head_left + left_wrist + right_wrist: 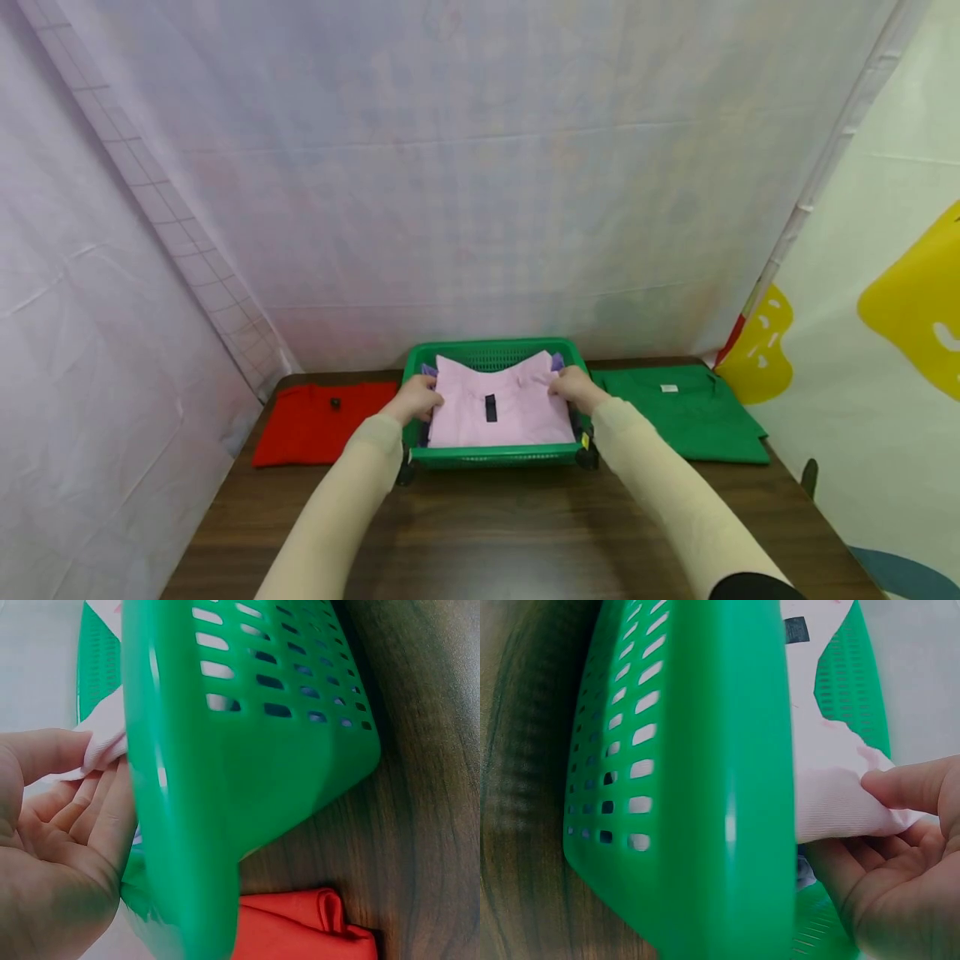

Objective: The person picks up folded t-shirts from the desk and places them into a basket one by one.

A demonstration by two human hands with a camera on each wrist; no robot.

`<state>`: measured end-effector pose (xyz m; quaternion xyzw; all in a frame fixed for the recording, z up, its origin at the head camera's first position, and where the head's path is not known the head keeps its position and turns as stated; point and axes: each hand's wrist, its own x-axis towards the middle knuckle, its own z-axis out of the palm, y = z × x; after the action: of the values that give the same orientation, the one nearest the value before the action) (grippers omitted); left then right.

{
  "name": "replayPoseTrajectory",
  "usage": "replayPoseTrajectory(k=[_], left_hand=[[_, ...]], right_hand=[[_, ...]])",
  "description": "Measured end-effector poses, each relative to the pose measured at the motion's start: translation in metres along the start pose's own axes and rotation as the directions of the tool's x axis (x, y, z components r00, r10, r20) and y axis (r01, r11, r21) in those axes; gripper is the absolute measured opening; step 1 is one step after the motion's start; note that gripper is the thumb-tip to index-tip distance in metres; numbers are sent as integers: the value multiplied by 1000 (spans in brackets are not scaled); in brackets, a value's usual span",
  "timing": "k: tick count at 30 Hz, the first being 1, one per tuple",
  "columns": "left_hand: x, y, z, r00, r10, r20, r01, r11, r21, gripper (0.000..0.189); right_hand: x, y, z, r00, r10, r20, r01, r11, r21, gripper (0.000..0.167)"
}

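A folded pale pink garment [517, 417] with a dark label lies in the green plastic basket [495, 454]. At its left edge my left hand [415, 397] pinches the cloth between thumb and fingers. My right hand [576, 387] pinches the opposite edge in the same way. Seen from the right wrist, the thumb presses on a ribbed pink edge [840, 802] while the fingers lie beneath it. Purple cloth [557, 362] peeks out under the pink garment; most of it is hidden.
A folded red garment [307, 437] lies left of the basket, and a folded green garment [682, 425] with a white label lies to the right. All stand on a dark wooden table [495, 533]. A pale curtain [480, 183] hangs behind.
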<state>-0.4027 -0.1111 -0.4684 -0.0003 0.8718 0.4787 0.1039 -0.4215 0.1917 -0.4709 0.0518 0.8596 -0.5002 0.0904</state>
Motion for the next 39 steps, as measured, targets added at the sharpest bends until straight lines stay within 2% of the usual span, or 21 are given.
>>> replayPoseTrajectory(k=[5,12,18,31,39], left_hand=[[0,-1,0,1000,16,-3,-16,1000,22,53],[-5,3,-1,999,54,-9,-53,993,107,51],[-9,6,-1,998,63,-11,-61,986,153,53],[-6,3,2,998,61,-29,-53,972,229,57],[-11,8,2,998,48,-39,-38,971,236,63]], right_hand=[[2,2,1,1000,4,3,-4,1000,-15,33],[4,2,1,1000,-6,2,6,1000,-21,36],[1,3,1,1000,-4,-1,4,999,-35,33],[-2,4,-1,999,-31,-7,31,997,-71,35],[-7,2,-3,999,-38,-11,36,993,-110,33]])
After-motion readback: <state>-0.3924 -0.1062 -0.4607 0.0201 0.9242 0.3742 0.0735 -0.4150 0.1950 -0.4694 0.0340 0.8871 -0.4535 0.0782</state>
